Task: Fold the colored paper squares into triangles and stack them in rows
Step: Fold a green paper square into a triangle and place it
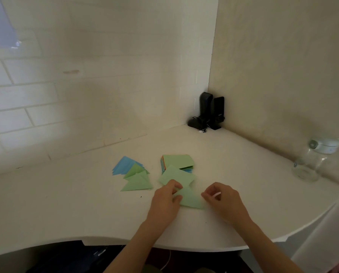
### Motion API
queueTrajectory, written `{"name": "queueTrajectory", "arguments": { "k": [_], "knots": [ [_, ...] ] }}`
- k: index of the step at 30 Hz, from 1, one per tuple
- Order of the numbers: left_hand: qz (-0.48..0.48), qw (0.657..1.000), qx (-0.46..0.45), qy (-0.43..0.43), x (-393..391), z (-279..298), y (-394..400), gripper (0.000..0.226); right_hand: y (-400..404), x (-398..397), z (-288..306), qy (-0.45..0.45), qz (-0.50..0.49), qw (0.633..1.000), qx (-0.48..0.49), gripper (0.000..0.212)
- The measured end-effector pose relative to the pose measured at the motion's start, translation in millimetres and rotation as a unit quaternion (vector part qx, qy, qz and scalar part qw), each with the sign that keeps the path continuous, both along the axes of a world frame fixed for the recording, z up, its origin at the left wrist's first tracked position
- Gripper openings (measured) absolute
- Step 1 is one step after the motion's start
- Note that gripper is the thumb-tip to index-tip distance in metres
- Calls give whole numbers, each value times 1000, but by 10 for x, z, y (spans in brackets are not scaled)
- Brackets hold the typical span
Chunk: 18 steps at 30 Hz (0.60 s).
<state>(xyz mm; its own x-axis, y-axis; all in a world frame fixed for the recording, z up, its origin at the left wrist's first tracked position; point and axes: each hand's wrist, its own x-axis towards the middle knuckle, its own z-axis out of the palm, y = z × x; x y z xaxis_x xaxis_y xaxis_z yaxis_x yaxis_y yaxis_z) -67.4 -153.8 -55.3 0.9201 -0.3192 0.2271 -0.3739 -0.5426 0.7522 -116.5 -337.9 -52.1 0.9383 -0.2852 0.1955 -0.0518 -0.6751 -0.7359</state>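
Green paper [186,191] pinched between both grips.

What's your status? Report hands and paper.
Left hand and right hand both pinching green sheet, mid-fold. Folded triangles left, square stack behind. Nothing blocking.

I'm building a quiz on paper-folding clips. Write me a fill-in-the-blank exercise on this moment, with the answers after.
1. Both hands, the left hand and the right hand, hold a light ____ paper sheet on the white table.
2. The folded blue paper triangles lie to the ____ of the stack of unfolded colored paper squares.
3. The clear glass jar stands near the table's ____ edge.

Missing words: green; left; right
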Motion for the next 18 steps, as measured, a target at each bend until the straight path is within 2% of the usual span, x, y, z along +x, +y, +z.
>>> {"name": "queueTrajectory", "arguments": {
  "k": [3,6,9,13,18],
  "knots": [
    [15,998,-51,24,38,55,230,17,-7,97,-2,-52,-32,997,-36,10],
    [22,997,-61,44,118,97,478,17,77,260,-58,-51,29,995,-85,39],
    [31,997,-42,50,188,103,666,17,249,417,-92,-28,76,989,-124,51],
    [20,997,-40,67,217,94,746,19,480,543,-124,-40,106,978,-173,45],
    [22,998,-10,52,269,86,865,17,610,631,-166,-75,89,969,-216,28]
  ]
}}
